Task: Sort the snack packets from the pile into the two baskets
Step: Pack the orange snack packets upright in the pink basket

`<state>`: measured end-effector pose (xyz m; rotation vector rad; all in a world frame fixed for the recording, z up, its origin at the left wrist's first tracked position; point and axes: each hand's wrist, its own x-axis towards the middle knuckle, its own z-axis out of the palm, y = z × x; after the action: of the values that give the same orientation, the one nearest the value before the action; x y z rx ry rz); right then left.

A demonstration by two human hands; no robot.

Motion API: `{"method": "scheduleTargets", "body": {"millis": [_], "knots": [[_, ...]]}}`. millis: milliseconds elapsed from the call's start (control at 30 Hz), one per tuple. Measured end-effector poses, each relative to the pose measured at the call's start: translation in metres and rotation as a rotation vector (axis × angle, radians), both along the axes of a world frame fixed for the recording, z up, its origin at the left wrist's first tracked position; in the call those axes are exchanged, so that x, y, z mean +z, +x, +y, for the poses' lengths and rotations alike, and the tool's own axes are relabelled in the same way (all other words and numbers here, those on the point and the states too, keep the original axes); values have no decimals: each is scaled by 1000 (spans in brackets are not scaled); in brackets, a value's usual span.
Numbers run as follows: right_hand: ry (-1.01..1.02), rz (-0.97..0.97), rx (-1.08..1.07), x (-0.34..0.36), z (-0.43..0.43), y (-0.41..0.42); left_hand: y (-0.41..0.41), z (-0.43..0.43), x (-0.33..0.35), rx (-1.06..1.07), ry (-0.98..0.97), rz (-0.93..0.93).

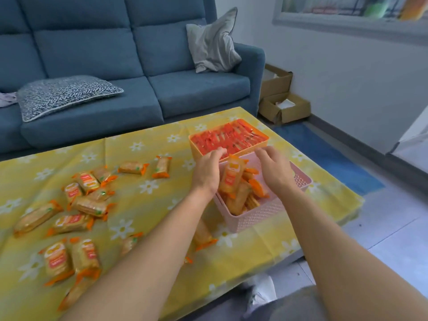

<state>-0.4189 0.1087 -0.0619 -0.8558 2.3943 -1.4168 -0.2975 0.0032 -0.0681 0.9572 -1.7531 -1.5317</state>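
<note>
My left hand (207, 171) is over the pink basket (259, 216), its fingers curled against an upright orange biscuit packet (231, 176) that leans into the basket. My right hand (273, 169) hovers over the same basket with its fingers apart and nothing in it. Several orange biscuit packets (247, 195) lie inside the pink basket. Just behind it, the orange basket (196, 148) is full of red packets (229, 137). The loose pile of orange biscuit packets (81, 200) is spread over the left of the table.
A yellow flowered cloth (148, 186) covers the low table. One packet (203, 237) lies under my left forearm by the pink basket. A blue sofa (143, 89) with cushions stands behind the table. Cardboard boxes (282, 107) sit on the floor at right.
</note>
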Motion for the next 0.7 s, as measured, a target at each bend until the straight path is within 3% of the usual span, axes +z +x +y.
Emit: {"method": "scheduleTargets", "body": {"millis": [100, 233, 367, 467, 600, 700], "knots": [[-17, 91, -51, 3, 1, -6, 8, -10, -13, 66, -252, -232], [267, 208, 180, -7, -5, 0, 17, -9, -34, -83, -460, -498], [648, 321, 350, -13, -15, 6, 24, -5, -38, -121, -473, -465], [807, 395, 382, -20, -19, 6, 30, -4, -37, -116, -435, -452], [863, 441, 405, -19, -21, 4, 36, -5, -39, -119, -454, -462], [742, 370, 430, -9, -23, 5, 44, -9, -41, -130, -459, -460]]}}
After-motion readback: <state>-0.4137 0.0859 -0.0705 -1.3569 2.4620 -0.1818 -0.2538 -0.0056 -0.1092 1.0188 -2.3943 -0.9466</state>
